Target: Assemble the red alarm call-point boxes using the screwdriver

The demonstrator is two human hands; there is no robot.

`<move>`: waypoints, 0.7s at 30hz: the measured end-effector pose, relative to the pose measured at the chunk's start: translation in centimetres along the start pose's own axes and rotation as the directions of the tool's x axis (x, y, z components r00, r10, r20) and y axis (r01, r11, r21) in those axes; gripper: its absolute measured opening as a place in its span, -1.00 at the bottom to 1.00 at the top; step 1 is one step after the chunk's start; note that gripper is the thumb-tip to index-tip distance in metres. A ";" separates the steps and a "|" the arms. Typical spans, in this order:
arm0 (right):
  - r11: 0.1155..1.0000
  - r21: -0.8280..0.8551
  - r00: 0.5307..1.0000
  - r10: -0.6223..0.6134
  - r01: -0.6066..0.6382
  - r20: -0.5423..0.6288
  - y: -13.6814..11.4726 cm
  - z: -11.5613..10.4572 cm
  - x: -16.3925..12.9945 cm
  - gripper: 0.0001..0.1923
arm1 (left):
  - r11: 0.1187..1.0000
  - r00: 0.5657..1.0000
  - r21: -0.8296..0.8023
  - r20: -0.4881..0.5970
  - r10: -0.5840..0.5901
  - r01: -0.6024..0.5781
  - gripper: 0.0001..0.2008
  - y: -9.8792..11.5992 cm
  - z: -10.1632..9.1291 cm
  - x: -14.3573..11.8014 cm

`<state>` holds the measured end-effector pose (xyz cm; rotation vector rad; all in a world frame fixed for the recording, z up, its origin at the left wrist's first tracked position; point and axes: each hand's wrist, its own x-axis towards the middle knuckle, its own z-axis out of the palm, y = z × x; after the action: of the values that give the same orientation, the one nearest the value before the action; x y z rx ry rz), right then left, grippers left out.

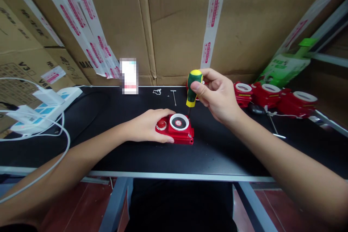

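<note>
One screw (pixel 190 136) shows at the near corner of a red instrument housing (pixel 179 135) clamped between thumb and fingers of the left hand (pixel 152 125), as the right hand's (pixel 217 94) fingers pinch a green-and-yellow screwdriver (pixel 191 94) above the far corner, work apparently unfinished.

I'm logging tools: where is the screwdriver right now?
In the head view, just right of centre, the right hand holds the screwdriver nearly upright, its shaft at the far right corner of the red device.
</note>
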<state>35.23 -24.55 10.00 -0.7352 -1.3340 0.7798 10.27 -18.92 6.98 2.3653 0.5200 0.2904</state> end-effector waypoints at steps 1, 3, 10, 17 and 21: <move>1.000 -0.001 1.000 0.000 0.000 -0.001 0.0 0.0 0.0 -0.51 | 1.000 1.000 0.000 -0.002 -0.007 0.007 -0.24 0.0 0.0 0.0; 1.000 -0.006 1.000 -0.004 0.004 -0.003 0.1 -0.1 -0.1 -0.51 | 1.000 1.000 0.003 -0.003 -0.020 0.020 -0.23 0.0 0.0 0.0; 1.000 0.000 0.999 -0.018 0.018 0.030 0.5 -0.2 -0.3 -0.63 | 0.999 0.999 0.008 0.000 -0.047 0.047 -0.17 -0.2 -0.3 -0.1; 1.000 0.013 0.993 -0.007 0.006 0.118 0.0 -0.2 -0.1 -0.62 | 1.000 1.000 0.008 0.013 -0.005 0.005 -0.24 -0.1 -0.7 -0.1; 1.000 0.025 0.986 0.002 -0.006 0.168 -0.1 -0.4 0.0 -0.60 | 1.000 1.000 -0.015 0.026 -0.003 0.003 -0.23 -0.4 -0.7 -0.1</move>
<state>35.66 -24.63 10.03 -0.6629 -1.4712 0.8759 9.79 -18.25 7.22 2.3507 0.5074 0.2608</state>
